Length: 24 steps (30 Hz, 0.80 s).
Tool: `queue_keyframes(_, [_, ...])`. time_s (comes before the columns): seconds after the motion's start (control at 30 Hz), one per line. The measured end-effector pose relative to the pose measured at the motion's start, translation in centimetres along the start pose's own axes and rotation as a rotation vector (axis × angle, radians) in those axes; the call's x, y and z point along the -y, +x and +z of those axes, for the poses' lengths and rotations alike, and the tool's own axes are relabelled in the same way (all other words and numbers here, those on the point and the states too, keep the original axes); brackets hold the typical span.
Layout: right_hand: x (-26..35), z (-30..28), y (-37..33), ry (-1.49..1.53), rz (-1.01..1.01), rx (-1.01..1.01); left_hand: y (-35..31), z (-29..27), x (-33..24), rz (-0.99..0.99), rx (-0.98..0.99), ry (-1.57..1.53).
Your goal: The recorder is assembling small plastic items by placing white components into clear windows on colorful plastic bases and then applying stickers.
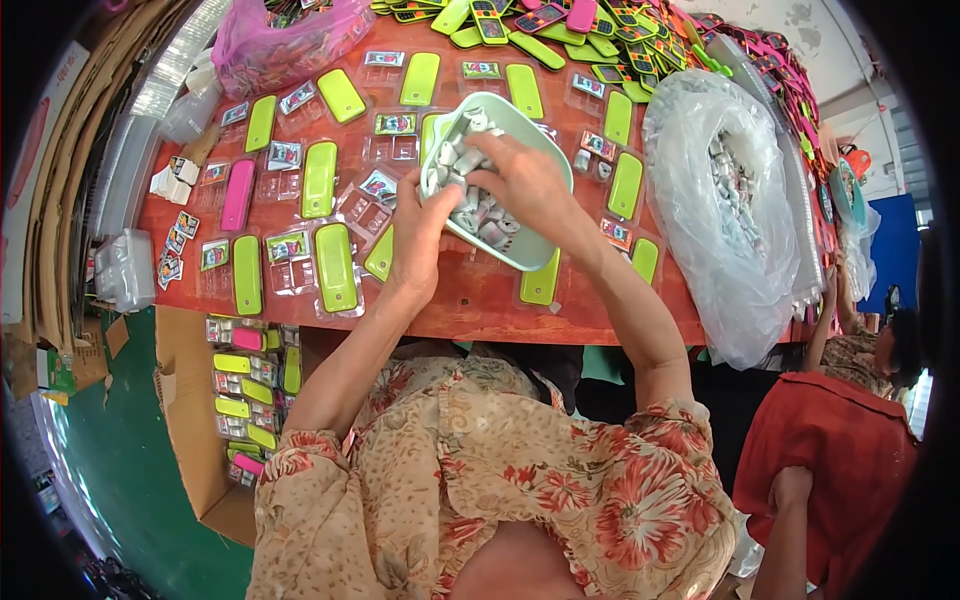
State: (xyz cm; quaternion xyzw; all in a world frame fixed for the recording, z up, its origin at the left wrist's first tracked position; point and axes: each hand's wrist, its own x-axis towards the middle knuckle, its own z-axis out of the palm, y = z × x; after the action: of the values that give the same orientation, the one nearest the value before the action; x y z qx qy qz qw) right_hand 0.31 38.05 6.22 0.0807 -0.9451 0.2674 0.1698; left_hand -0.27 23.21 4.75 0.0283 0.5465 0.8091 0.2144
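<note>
Floral sleeves, hands in pale plastic tray, foil packets

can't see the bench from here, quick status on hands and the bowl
Left hand grips rim of pale green bowl. Right hand reaches inside among small silver pieces. Green cases in clear trays crowd the red table.

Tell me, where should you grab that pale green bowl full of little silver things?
Probably by its rim. The pale green bowl is tilted, and the left hand already grips its near-left edge while the right hand reaches among the silver pieces. Come from the side, fingers outside, thumb over the rim.
</note>
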Motion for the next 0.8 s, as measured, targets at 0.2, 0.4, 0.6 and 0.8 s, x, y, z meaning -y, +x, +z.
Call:
queue_keyframes(0.2, [-0.4,-0.6,0.9,-0.019,-0.199,0.031,0.9,-1.0,-1.9,-0.093,0.044,-0.089])
queue_keyframes(0.4, [-8.2,-4.4,2.9,0.072,0.176,-0.292,1.9,-3.6,-2.8,-0.108,-0.014,-0.142])
queue_keyframes(0.6, [-18.9,-3.1,2.5,-0.326,0.23,-0.231,2.3,-4.2,-2.7,-0.152,0.006,-0.197])
queue_keyframes(0.8, [-14.2,-3.3,4.0,-0.616,0.083,-0.227,3.1,-4.2,-2.3,-0.134,-0.052,-0.228])
